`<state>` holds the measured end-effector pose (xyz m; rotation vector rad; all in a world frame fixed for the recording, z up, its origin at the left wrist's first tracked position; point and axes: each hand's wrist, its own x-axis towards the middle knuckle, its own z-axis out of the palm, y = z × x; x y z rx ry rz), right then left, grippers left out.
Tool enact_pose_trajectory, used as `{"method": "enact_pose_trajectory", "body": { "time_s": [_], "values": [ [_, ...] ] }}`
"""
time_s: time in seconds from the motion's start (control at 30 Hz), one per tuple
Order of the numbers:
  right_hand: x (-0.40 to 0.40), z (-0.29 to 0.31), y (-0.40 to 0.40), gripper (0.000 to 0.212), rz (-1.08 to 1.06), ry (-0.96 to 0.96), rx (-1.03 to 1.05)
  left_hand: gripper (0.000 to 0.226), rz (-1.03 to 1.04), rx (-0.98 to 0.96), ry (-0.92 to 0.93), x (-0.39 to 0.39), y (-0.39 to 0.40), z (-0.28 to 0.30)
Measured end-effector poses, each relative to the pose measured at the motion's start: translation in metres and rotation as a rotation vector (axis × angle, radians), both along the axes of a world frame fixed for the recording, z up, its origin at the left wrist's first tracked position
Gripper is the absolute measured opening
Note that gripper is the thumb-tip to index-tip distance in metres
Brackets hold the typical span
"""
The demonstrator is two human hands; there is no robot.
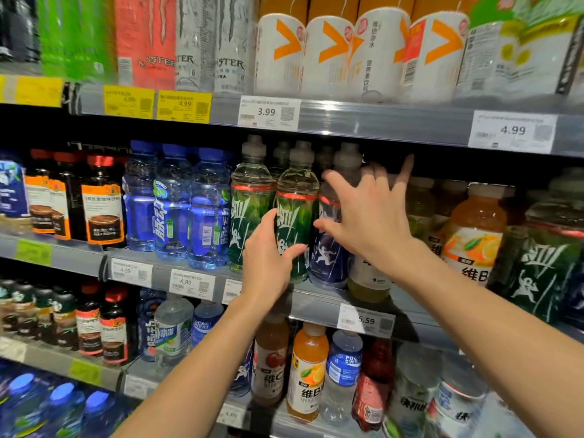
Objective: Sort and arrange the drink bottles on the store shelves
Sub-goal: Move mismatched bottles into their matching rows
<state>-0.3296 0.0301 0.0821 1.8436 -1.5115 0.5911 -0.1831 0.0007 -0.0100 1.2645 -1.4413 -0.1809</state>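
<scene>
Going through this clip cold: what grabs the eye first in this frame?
Two bare arms reach into the middle shelf: the left hand grips a green-labelled bottle, while the right hand spreads open over the dark blue-labelled bottle beside it. Above, white bottles with orange chevrons line the top shelf.

Both forearms were bare, no sleeve showing above the left hand (pixel 268 263) or right hand (pixel 369 213).

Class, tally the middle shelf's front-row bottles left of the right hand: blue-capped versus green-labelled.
Blue-capped bottles: 3
Green-labelled bottles: 2 (the left hand grips one)
Total: 5
</scene>
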Motion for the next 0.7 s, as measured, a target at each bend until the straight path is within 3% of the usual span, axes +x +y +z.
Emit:
{"method": "enact_pose_trajectory", "body": {
  "time_s": [0.3,0.5,0.63,0.7],
  "values": [
    [-0.022,-0.046,0.035,0.06,0.552,-0.14,-0.269,0.081,0.033,-0.032,-0.046,-0.007,-0.002,-0.002],
    [-0.043,-0.045,0.054,0.058,0.694,-0.195,-0.402,0.085,0.04,-0.012,-0.104,-0.007,-0.004,-0.002],
    [-0.046,-0.035,0.078,0.062,0.751,-0.332,-0.357,0.087,0.018,-0.013,-0.143,-0.007,0.007,-0.006],
    [-0.048,-0.036,0.085,0.065,0.764,-0.373,-0.312,0.076,0.006,-0.09,-0.151,-0.008,0.019,-0.013]
  ]
}}
